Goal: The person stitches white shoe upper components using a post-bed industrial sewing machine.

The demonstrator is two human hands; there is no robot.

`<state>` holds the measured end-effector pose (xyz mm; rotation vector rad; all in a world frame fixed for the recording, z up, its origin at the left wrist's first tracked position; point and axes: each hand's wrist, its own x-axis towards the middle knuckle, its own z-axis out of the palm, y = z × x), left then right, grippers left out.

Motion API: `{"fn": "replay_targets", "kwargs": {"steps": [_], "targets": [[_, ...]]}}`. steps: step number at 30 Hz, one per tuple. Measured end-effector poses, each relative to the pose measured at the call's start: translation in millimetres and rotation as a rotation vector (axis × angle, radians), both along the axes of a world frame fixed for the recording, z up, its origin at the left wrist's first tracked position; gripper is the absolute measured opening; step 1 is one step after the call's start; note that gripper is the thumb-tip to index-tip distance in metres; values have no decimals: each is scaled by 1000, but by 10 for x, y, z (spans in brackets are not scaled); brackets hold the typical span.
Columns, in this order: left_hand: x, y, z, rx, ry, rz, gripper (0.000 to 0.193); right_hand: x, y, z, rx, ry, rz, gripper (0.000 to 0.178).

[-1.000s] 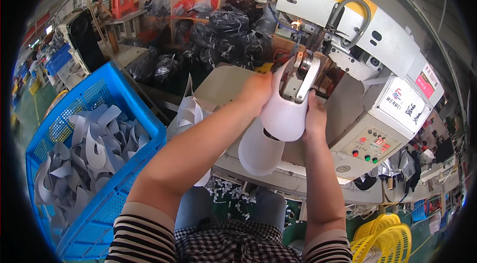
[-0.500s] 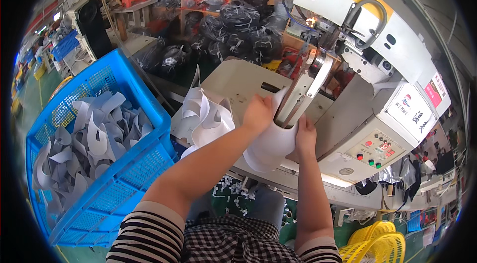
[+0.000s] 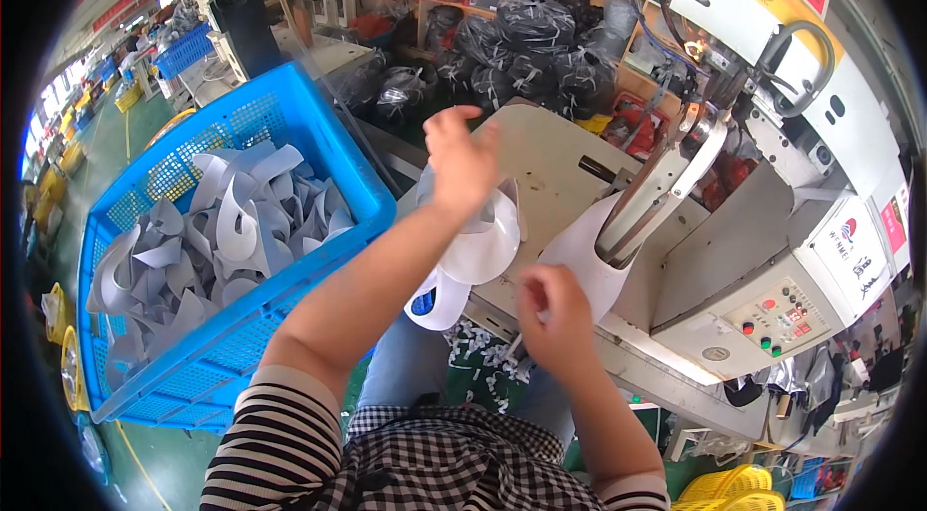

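My left hand (image 3: 462, 163) is raised over a pile of white curved sheet pieces (image 3: 483, 245) at the table's near edge. Its fingers are apart and it holds nothing. My right hand (image 3: 558, 318) hangs just in front of the machine arm, fingers curled in; a pale spot shows between them, too small to name. Another white curved piece (image 3: 579, 245) sits around the lower end of the metal machine arm (image 3: 666, 178), touched by neither hand as far as I can see.
A blue plastic basket (image 3: 372, 221) full of grey-white curved cut pieces (image 3: 237, 221) stands at left. The machine's control box (image 3: 772, 318) is at right. Black plastic bags (image 3: 536, 23) are heaped behind the table (image 3: 531, 139). White scraps (image 3: 488, 356) lie on the floor, and yellow baskets (image 3: 729, 487) stand lower right.
Both hands have let go of the white piece on the machine arm. My left hand moved left over the pile; my right came down toward me. The view has swung left.
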<state>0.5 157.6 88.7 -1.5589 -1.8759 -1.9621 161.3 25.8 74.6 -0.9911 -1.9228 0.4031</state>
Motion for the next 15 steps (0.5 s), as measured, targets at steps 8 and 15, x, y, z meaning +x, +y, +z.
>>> {"fn": "replay_targets", "kwargs": {"steps": [8,15], "targets": [[-31,-272,-412,-480,-790,-702,42,-422,687,-198,124,-86,-157,28],[-137,-182,-451,-476,-709,-1080,33,-383,686,-172,-72,-182,-417,30]]}}
